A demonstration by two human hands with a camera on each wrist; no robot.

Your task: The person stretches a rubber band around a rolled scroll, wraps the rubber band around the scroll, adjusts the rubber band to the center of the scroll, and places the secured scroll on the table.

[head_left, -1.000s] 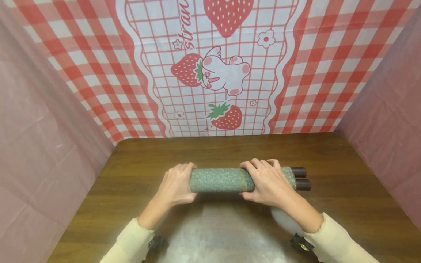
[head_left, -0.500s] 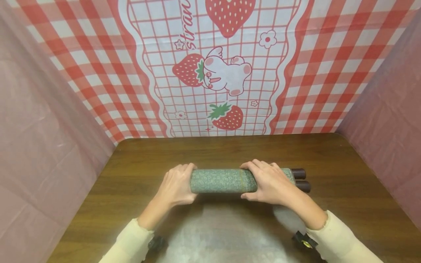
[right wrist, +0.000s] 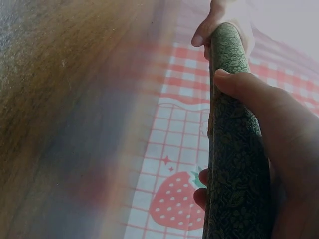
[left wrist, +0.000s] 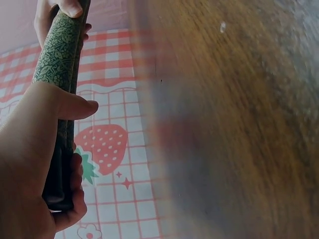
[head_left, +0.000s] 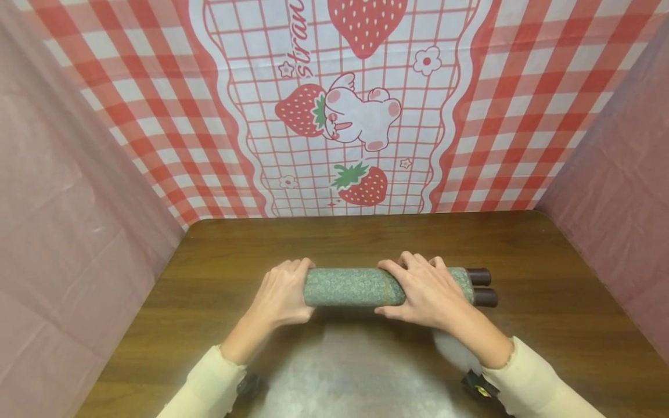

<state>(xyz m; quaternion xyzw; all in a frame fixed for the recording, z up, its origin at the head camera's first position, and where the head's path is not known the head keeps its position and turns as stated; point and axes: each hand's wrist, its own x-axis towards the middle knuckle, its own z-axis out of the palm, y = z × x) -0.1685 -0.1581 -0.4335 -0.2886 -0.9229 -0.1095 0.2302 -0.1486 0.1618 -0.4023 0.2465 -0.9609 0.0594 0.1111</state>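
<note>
A rolled-up scroll, covered in green patterned fabric, lies crosswise between both hands in the head view. Two dark roller ends stick out side by side at its right. My left hand grips the left end and hides it in that view; the left wrist view shows a dark end inside the curled fingers. Right of the middle, my right hand holds the scroll with the thumb on the near side and the fingers over the far side. Both wrist views show the scroll raised off the table.
The brown wooden table spreads below, with a bright reflection near the front. A red-and-white strawberry cloth hangs behind it. Pink curtains close off both sides.
Over the last half second my right hand has shifted slightly left along the scroll, and the roller ends stand slightly farther right. My left hand keeps its grip, almost still.
</note>
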